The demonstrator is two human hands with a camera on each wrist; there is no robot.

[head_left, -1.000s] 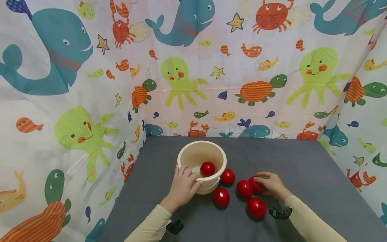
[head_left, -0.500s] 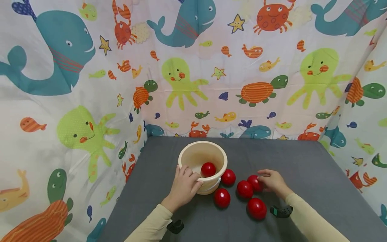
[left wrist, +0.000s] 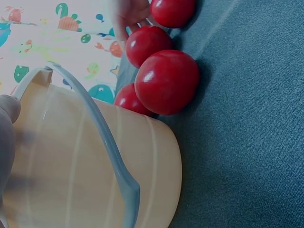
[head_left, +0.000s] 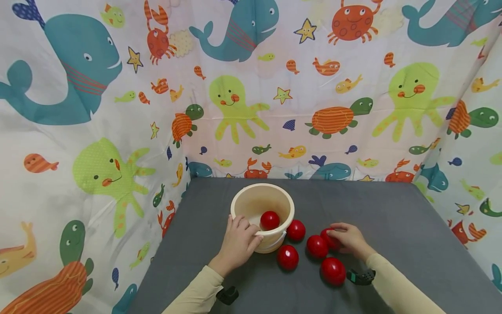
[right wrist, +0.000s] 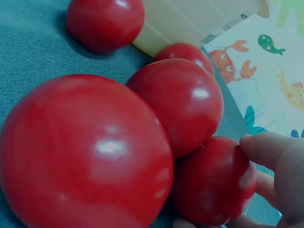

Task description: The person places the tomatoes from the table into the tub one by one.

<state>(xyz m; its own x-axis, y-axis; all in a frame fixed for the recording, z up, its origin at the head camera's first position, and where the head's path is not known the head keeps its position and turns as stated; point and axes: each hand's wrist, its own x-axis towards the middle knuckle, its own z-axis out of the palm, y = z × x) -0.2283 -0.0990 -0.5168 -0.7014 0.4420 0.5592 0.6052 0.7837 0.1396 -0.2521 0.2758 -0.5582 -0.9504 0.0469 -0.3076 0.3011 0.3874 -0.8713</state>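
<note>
Six red balls: one lies inside the cream bucket [head_left: 262, 205], five on the grey table [head_left: 392, 209] to its right.
Held ball [head_left: 328, 237]: right hand [head_left: 350, 240] is curled over it, thumb and fingertips [right wrist: 266, 149] pinching its far side; it rests on the table, touching the neighbouring ball [head_left: 317, 246] on its left. Round, so no long axis or heading to tell.
Ball in bucket [head_left: 269, 220]: sits at the near wall, just beyond the left hand's fingers.
Other loose balls: one [head_left: 296, 230] touching the bucket's right side, one [head_left: 288, 257] just in front of the bucket, one [head_left: 333, 271] nearest the person, close to the right wrist.
Bucket: upright, mouth facing up, its pale handle [left wrist: 102, 142] folded down along the outside wall; it stands left of centre on the table.
Left hand [head_left: 237, 242]: palm down against the bucket's near left side, fingers curled over the rim, thumb along the outer wall, gripping it.
Right hand pose: palm down, forearm coming in from the lower right, wrist low near the table, fingers bent round the ball.
Left arm: cream sleeve [head_left: 196, 292] reaching in from the lower left; a dark strap piece [head_left: 227, 295] shows under the wrist.
Backdrop: sea-creature curtain [head_left: 251, 87] on three sides of the table.
</note>
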